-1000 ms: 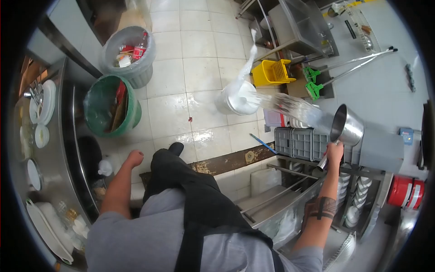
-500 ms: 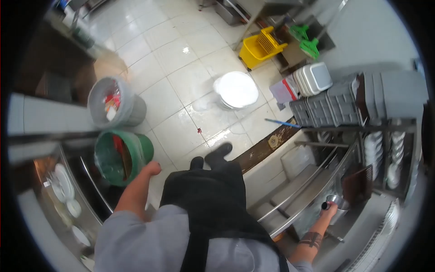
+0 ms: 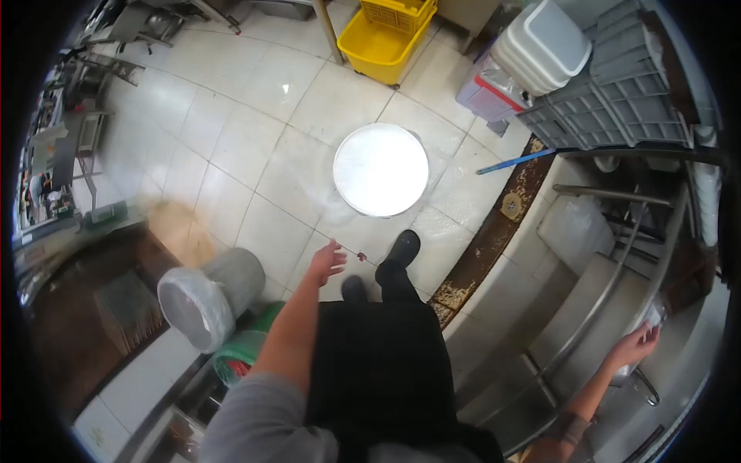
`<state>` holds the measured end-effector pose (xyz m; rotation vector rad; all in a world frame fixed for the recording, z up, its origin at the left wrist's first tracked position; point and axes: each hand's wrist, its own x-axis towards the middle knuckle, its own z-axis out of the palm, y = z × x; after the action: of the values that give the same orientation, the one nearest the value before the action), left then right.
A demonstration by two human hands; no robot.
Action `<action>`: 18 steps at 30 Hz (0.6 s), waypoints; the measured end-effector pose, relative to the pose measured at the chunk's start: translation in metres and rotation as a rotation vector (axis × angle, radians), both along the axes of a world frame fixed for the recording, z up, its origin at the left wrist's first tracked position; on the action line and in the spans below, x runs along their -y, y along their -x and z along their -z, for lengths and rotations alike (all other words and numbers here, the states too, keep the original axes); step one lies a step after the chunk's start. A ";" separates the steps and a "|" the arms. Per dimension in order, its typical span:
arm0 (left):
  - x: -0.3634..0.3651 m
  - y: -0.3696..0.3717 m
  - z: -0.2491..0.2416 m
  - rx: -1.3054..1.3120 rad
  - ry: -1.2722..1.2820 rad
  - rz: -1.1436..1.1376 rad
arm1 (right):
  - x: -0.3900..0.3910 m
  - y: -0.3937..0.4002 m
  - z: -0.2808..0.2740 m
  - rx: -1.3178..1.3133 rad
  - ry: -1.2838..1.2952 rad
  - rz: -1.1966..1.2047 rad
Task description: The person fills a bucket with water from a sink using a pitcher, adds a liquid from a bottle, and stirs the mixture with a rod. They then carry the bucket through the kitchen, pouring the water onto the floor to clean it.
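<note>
"Where is the white bucket [image 3: 380,170] standing?"

"It is standing on the tiled floor [image 3: 239,185], just ahead of the dark shoes [image 3: 403,249], well apart from both hands. Its round top is glaring too brightly for telling what is inside."

"How are the hands holding themselves?"

"The left hand [image 3: 326,261] is hanging empty over the tiles, fingers loosely spread. The right hand [image 3: 634,345] is stretching out over the steel fixture [image 3: 579,301], beside a shiny metal object [image 3: 622,376]; whether its fingers are gripping anything, one cannot tell."

"What is the moment probably calling for?"

"Steady footing, with the free arm balancing the outstretched one, since the tiles around the bucket are gleaming wet."

"And the room?"

"A yellow mop bucket [image 3: 378,50] is standing farther off. Gray crates [image 3: 610,108] and white tubs [image 3: 552,38] are crowding the right side, a blue stick [image 3: 515,161] is reaching across the stained floor strip [image 3: 515,202], and a lined bin [image 3: 239,282] is standing beside a green bin [image 3: 258,324] near the left arm."
</note>
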<state>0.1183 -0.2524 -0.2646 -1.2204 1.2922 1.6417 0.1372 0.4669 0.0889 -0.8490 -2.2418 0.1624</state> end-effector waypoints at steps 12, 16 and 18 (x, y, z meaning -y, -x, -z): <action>-0.049 0.118 0.170 -0.177 -0.529 -0.797 | 0.502 0.082 0.332 0.813 1.074 -0.957; 0.017 0.053 0.185 -0.447 -0.913 -0.634 | 0.610 0.144 0.345 0.720 0.991 -0.934; -0.017 0.079 0.043 -0.454 -0.363 -0.540 | 0.650 0.156 0.363 0.781 0.998 -0.852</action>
<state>0.0390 -0.2353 -0.3076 -1.0554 0.8782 2.5279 -0.0187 -0.1827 -0.2741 -0.3230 -3.1416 1.6968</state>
